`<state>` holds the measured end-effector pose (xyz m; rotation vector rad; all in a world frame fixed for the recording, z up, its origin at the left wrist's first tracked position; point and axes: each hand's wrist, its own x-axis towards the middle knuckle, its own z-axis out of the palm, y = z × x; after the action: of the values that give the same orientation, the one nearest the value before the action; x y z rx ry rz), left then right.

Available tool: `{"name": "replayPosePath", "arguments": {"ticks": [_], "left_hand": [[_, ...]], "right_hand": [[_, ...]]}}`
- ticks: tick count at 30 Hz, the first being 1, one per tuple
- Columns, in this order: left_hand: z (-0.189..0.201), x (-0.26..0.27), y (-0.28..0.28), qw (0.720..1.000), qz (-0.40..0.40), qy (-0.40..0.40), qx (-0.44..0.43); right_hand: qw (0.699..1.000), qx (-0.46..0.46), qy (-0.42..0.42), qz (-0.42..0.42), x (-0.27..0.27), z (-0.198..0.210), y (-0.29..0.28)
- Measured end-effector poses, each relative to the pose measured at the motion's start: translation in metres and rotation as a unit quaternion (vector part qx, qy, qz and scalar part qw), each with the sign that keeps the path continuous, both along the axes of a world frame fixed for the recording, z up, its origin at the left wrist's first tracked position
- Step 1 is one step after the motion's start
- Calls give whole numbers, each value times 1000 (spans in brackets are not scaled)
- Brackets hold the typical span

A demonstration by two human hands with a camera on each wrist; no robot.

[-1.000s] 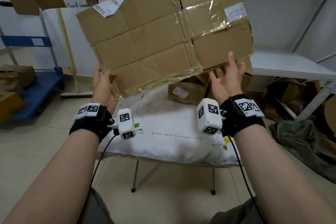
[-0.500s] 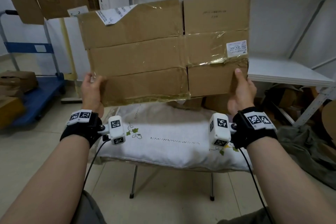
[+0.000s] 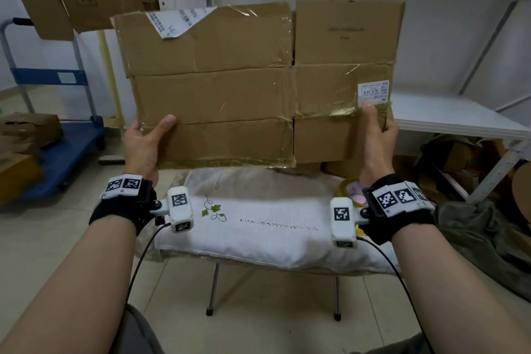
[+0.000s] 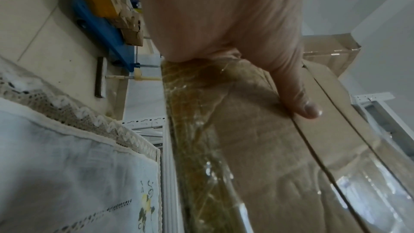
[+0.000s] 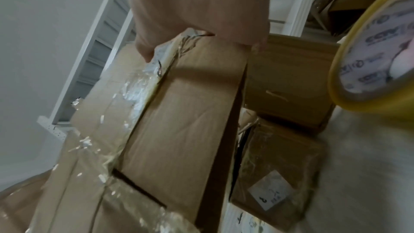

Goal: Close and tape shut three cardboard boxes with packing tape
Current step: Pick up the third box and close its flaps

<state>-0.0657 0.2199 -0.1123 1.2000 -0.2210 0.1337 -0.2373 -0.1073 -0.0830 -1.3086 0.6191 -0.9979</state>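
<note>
Yellow packing-tape roll (image 5: 378, 56) cut by frame edge; fingers of both hands hidden behind flattened brown cardboard box (image 3: 230, 95).

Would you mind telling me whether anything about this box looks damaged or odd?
Yes. The flattened cardboard box, gripped by the left hand and right hand, has a torn shipping label at its top edge and wrinkled old tape peeling across its creases.

A white embroidered pillow (image 3: 258, 227) lies on a metal-legged stool (image 3: 211, 296) on the tiled floor (image 3: 43, 238). A blue platform trolley (image 3: 66, 152) stands at the left by the wall. A white shelf board (image 3: 448, 115) sits at the right, with a crumpled grey-green cloth (image 3: 474, 233) on the floor below it.
</note>
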Motion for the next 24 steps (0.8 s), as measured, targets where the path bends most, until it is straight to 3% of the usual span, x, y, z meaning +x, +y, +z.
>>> {"name": "replayPosePath", "arguments": {"ticks": [11, 21, 24], "left_hand": [[3, -1, 0, 998, -22, -21, 48], [0, -5, -3, 976, -132, -57, 163], [1, -6, -7, 967, -148, -47, 204]], "right_hand": [[991, -47, 26, 124, -2, 0, 26], [961, -65, 108, 245, 3, -20, 32], [957, -75, 141, 241, 5, -26, 28]]}}
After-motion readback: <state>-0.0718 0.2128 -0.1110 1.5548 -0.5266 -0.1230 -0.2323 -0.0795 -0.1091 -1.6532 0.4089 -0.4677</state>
